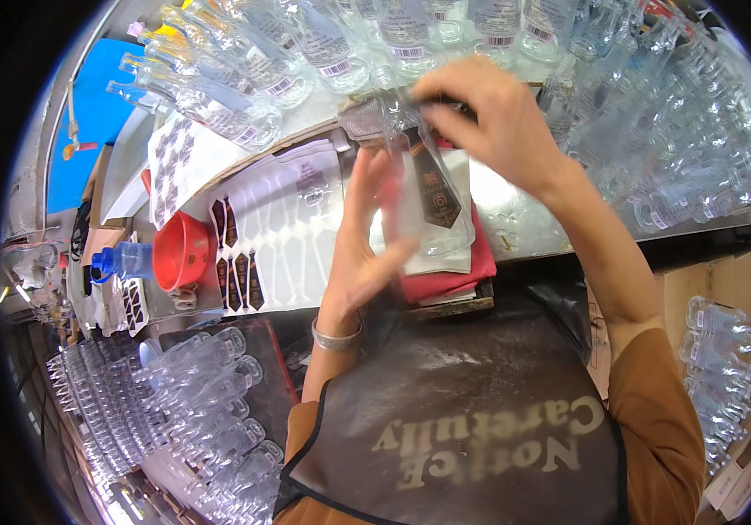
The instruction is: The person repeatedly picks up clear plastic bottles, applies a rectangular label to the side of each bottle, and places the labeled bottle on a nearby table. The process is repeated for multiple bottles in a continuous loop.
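Note:
A clear glass bottle (456,233) with a dark, tie-shaped label (436,194) lies tilted over a padded stack, its neck pointing away from me. My right hand (494,118) is bent over the neck end, its thumb and fingers closed about it. On the bottle's left side my left hand (360,241) is blurred by motion, fingers stretched out and thumb apart. I cannot tell whether it touches the glass. Beneath the bottle are a white cloth (459,261) and a red cloth (483,254). Sheets of dark tie-shaped labels (240,282) lie left of my left hand.
Labelled bottles (332,52) stand along the far side, with many more glass bottles (656,131) at the right. A red bowl (181,252) and a blue-capped plastic bottle (126,262) are at the left. Several bottles (218,420) fill the lower left; others (719,367) lie by cardboard at the lower right.

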The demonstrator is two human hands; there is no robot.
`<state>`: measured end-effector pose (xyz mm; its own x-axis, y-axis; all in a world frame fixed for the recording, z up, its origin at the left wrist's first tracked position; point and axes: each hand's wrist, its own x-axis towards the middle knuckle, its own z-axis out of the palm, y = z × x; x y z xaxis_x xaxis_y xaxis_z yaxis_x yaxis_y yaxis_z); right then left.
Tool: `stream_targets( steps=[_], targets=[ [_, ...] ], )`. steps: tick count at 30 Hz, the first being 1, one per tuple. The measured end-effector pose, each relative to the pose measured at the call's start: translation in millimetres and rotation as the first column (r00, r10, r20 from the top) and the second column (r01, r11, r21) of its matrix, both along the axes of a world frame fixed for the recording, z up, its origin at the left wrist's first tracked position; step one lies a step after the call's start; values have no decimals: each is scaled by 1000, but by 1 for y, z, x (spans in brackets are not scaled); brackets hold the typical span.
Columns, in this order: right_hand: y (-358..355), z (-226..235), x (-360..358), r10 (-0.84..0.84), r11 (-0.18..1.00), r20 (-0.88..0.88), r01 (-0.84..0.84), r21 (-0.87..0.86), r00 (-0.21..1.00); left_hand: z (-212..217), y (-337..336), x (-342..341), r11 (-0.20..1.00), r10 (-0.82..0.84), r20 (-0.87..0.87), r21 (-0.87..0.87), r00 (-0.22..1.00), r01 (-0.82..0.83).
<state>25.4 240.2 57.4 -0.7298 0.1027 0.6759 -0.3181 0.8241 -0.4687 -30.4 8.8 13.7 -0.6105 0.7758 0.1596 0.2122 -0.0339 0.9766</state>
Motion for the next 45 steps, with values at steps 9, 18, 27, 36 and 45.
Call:
stream_targets(
  steps=[9,18,27,36,45],
  targets=[
    [0,1,12,159,921,322,-23,-388,933,-14,3,34,956,-33,-530,-263,847,-127],
    [-27,-19,95,494,846,306,-368,-387,814,-30,6,33,977,111,-424,-118,899,-176],
    [-11,-21,25,110,991,-7,-110,-77,994,-37,2,22,992,12,-404,-110,915,-62],
    [-7,-4,-2,27,998,128,-20,-57,991,-37,3,27,991,42,-360,-102,932,-84],
    [-31,-11,97,432,821,353,-199,-535,830,-23,7,40,970,132,-556,-98,821,-223]
  ],
)
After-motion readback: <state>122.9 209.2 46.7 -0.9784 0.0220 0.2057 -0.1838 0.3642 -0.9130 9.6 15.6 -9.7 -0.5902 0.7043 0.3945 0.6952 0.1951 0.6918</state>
